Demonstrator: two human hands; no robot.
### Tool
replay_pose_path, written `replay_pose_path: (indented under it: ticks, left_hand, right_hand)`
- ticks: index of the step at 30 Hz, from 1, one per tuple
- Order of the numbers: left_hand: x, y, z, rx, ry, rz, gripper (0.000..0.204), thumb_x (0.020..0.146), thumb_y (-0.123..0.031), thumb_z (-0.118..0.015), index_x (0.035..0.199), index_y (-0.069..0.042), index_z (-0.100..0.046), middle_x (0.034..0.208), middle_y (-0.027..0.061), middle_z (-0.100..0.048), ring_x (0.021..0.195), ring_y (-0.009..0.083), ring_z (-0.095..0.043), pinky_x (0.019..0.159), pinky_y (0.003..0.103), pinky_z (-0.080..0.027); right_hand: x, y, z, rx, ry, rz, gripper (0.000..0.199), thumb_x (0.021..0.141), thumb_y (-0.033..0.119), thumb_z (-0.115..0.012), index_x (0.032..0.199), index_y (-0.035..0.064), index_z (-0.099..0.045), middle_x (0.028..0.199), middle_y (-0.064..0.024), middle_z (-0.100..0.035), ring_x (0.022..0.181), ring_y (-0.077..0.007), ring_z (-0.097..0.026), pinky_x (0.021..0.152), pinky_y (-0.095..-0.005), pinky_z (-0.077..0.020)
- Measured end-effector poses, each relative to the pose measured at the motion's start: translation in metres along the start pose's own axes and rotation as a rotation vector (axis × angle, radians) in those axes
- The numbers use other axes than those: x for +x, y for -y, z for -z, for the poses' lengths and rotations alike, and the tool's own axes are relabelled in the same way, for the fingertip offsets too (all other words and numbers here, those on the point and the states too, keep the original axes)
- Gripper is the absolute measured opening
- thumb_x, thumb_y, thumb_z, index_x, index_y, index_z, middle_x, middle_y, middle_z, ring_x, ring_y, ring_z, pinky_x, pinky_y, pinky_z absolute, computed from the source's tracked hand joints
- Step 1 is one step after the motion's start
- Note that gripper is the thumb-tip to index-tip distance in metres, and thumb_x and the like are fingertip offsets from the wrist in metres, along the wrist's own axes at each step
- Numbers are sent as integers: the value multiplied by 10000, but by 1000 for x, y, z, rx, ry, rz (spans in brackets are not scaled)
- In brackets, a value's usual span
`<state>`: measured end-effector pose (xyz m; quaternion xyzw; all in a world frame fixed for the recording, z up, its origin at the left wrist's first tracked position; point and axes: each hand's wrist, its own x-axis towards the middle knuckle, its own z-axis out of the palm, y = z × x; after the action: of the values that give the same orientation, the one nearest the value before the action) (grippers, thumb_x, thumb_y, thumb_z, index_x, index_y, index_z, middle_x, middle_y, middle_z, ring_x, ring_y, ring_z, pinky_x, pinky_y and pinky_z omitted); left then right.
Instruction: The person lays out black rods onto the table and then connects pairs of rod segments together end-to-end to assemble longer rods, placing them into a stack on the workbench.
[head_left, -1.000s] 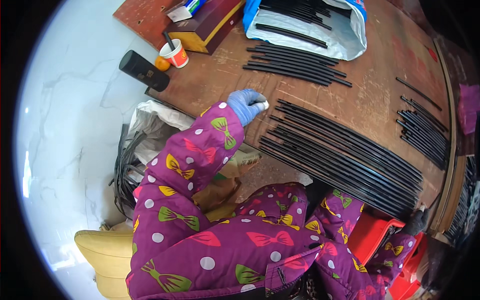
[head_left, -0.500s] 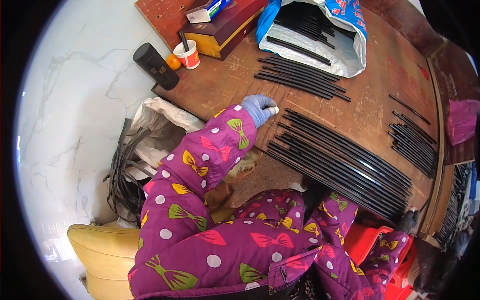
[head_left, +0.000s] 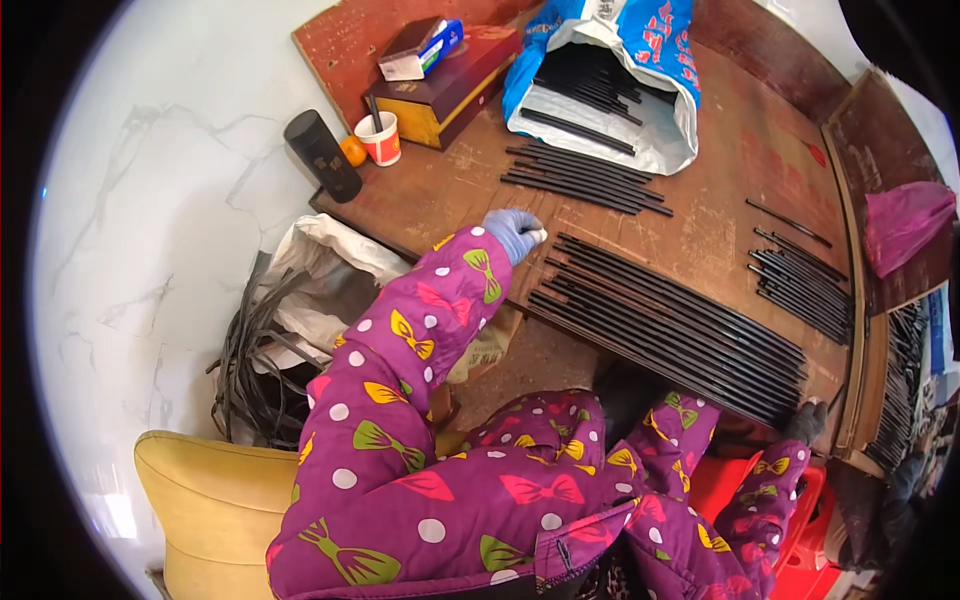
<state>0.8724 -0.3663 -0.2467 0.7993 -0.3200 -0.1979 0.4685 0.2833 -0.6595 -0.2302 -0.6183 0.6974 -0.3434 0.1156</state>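
Observation:
Several long black rods (head_left: 665, 325) lie side by side along the table's near edge, their left ends uneven. My left hand (head_left: 514, 236), in a blue-grey glove with whitish fingertips, is closed just beyond those left ends, apart from the rods. Whether anything is between its fingers is hidden. At the rods' right ends is my right hand (head_left: 808, 422), in a dark glove, close against the lowest ones; its fingers are mostly hidden. Farther back lies a group of shorter black rods (head_left: 590, 180), in front of a blue and white bag (head_left: 655, 155) holding more rods.
More black rods (head_left: 800, 285) lie at the table's right. Along the far left stand a black cylinder (head_left: 322, 157), an orange fruit (head_left: 353, 151), a paper cup (head_left: 379, 142) and a dark box (head_left: 450, 85). Black strips (head_left: 245, 375) hang beside a yellow chair (head_left: 215, 490).
The whole view has shifted slightly, showing more of the table's far side. Both hands keep nearly the same places beside the long rods, which lie much as before.

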Motion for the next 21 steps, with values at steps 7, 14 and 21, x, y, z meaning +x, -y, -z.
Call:
replay_pose_path:
  ticks: [7,14,21]
  left_hand:
    - [5,-2,3,174,43,-104,209,719,-233,-652,845,-67,-653,792,99,-636,726,197,-606,685,296,-470]
    - [-1,7,9,188,-5,-227,191,718,-210,-649,822,-50,-653,786,105,-635,740,192,-606,695,294,-462]
    - [-6,-15,3,140,-34,-155,159,727,-173,-640,813,-39,-644,752,89,-627,695,182,-601,654,279,-463]
  right_hand:
    - [-5,-2,-3,-104,-138,137,265,843,216,-502,955,-21,-545,884,-130,-606,768,-199,-546,679,-298,-426]
    - [-24,43,-14,306,-106,140,169,796,176,-499,724,24,-518,606,-65,-491,587,-134,-402,547,-303,-366]
    - [-26,31,-6,136,-157,128,154,809,172,-506,745,36,-538,644,-79,-556,584,-162,-487,547,-300,-389]
